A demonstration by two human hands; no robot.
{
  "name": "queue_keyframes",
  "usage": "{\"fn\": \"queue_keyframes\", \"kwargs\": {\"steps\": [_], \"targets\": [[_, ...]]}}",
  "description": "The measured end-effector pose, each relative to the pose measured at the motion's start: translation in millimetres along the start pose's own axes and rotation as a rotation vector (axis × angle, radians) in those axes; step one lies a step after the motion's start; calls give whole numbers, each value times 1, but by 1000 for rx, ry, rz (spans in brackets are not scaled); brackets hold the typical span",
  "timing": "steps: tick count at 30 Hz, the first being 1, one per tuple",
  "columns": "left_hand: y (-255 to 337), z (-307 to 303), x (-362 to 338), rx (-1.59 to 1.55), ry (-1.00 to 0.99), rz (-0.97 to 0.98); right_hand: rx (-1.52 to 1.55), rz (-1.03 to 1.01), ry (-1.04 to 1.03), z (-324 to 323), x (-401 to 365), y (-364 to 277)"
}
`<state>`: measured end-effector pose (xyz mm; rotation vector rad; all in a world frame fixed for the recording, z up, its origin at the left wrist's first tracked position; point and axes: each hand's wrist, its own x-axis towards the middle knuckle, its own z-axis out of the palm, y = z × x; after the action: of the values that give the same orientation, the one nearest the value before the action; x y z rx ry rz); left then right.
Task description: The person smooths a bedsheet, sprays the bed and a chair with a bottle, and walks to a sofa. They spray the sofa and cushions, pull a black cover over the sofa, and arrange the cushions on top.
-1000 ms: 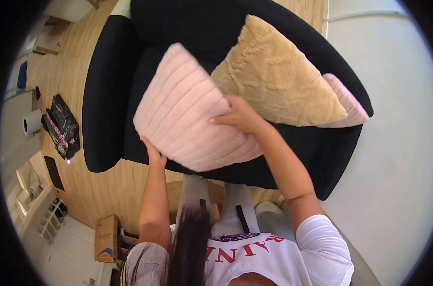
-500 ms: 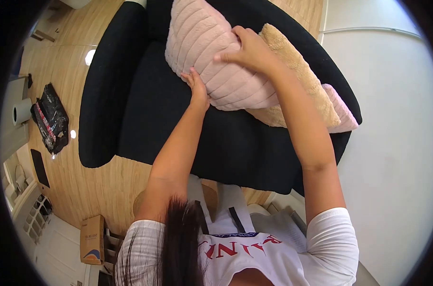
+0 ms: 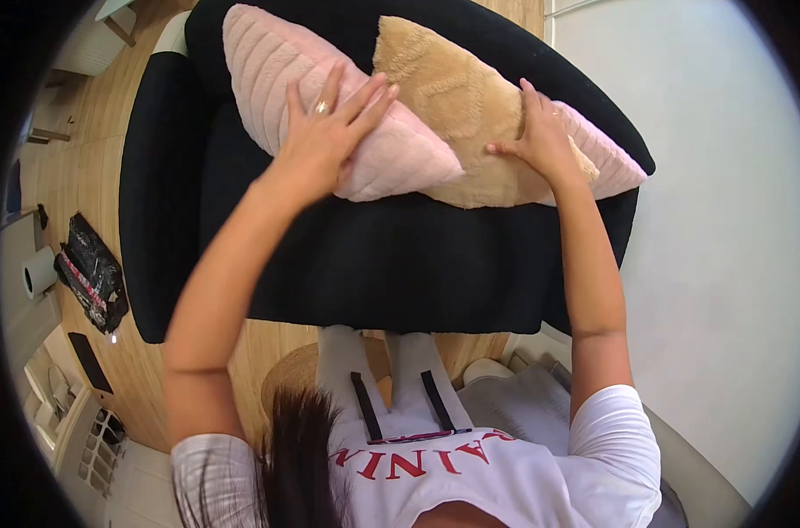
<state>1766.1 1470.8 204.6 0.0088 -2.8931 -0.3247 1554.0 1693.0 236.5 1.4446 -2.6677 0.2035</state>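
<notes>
A fluffy pink cushion [image 3: 268,79] with ribbed stripes leans against the back of the black sofa [image 3: 347,264], toward the left. My left hand [image 3: 325,136], a ring on one finger, lies on its front with the fingers spread. Beside it stands a tan cushion [image 3: 453,97], its lower left partly covered by the pink one's corner. My right hand [image 3: 536,141] rests on the tan cushion's right part, thumb and fingers apart. Behind that hand, a second pink cushion [image 3: 607,158] shows at the sofa's right end, partly hidden by the tan one.
A white wall [image 3: 699,264] borders the sofa on the right. On the wooden floor at left lie a crumpled black plastic bag [image 3: 94,273] and a dark flat object [image 3: 90,363]. A white roll [image 3: 39,273] is near the bag. A round woven mat [image 3: 286,378] lies by my feet.
The striped pink cushion has shifted left, uncovering more of the tan cushion. My left hand has moved onto its front face; my right hand has left it for the tan cushion.
</notes>
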Motion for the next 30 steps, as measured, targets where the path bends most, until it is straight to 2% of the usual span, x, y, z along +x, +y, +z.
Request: {"fn": "queue_keyframes", "kwargs": {"steps": [1,2,3,5,8,13,15,17,20,21,22,24,25,27,28,30], "targets": [[1,3,7,4,-7,6,60,119,-144,4,-7,9],[-4,8,18,33,-112,15,120,234,-283,7,-12,19],[-12,13,28,68,-216,17,130,229,-274,3,-11,18],[-17,17,33,85,-264,-10,170,274,-476,-8,-18,7],[-7,7,38,-44,-229,20,185,229,-417,-23,-37,18],[17,14,48,6,-258,-59,119,194,-353,-15,-44,33],[19,21,57,18,-246,-107,114,121,-197,-5,-44,45],[33,23,65,73,-229,-117,101,99,-194,-3,-47,47],[46,39,62,155,-129,-169,62,54,-111,-3,-49,46],[59,39,54,149,21,-224,32,56,-38,-4,-52,44],[73,37,43,149,173,-278,43,11,13,-11,-54,44],[112,29,2,28,241,-435,151,-72,126,-26,-70,39],[132,22,-31,-26,213,-480,252,-106,194,-33,-80,33],[178,32,-109,-290,178,-654,342,-85,148,-39,-117,20],[206,38,-155,-340,139,-741,383,-107,57,-37,-140,15],[266,66,-263,-431,22,-948,463,-257,-76,-20,-192,1]]}}
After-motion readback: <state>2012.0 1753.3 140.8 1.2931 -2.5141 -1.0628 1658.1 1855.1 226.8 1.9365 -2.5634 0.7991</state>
